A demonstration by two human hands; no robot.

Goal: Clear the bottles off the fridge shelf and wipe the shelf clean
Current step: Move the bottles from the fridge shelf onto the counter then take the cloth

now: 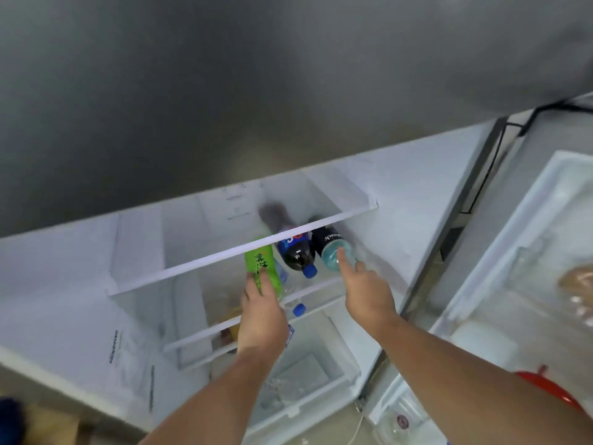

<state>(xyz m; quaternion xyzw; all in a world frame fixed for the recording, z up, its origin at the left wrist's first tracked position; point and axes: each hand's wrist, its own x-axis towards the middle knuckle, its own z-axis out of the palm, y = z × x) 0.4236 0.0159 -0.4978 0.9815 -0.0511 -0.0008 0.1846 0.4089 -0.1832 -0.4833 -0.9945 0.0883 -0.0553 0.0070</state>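
Note:
Several bottles lie on their sides on a fridge shelf [321,285] under an upper glass shelf [224,252]. A green-labelled bottle [261,261] is on the left, a dark cola bottle [295,252] with a blue cap in the middle, and a clear bottle with a black label [330,248] on the right. My left hand [261,311] rests on the green bottle with its fingers over it. My right hand [365,290] reaches to the clear bottle, one finger touching its end. A further blue-capped bottle [298,309] shows beside my left hand.
The fridge door [513,252] stands open on the right, with packaged food [577,284] in its racks. A clear drawer [305,374] sits below the shelf. A red object [545,387] is by my right forearm. The grey freezer door [224,91] is overhead.

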